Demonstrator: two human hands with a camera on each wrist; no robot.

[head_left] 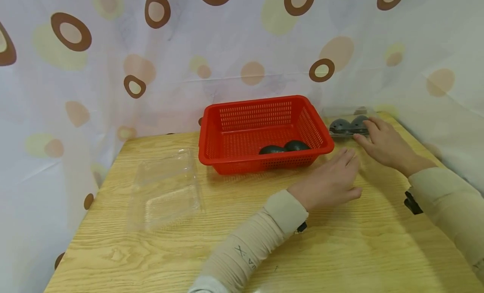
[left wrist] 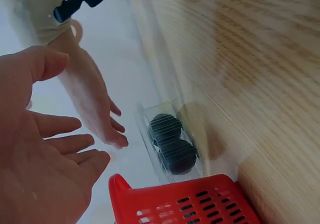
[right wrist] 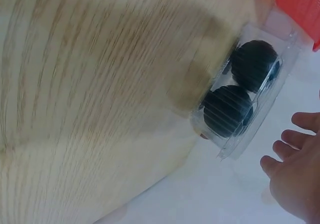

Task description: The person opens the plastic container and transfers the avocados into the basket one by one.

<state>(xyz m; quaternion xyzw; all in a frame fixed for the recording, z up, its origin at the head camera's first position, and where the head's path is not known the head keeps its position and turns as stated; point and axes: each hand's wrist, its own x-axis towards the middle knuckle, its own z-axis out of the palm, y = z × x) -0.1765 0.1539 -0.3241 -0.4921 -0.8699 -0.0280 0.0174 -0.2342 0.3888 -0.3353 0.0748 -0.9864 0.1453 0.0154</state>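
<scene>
A see-through plastic box [right wrist: 235, 146] holding dark, rounded fruits [head_left: 340, 126] that look like avocados stands beyond the basket's right end. My right hand [head_left: 389, 146] is beside this box with fingers apart; the right wrist view shows a gap between fingertips and box. Lower and to the left, my left hand [head_left: 332, 183] hovers near the basket's right front corner, its fingers extended and nothing in it. Two more dark fruits [head_left: 297, 146] lie against the front wall inside the red plastic basket [head_left: 264, 159].
A second see-through plastic box [head_left: 166, 192], opened out, lies on the wooden table [head_left: 113, 255] left of the basket. A patterned curtain [head_left: 227, 40] hangs behind the table and along its sides.
</scene>
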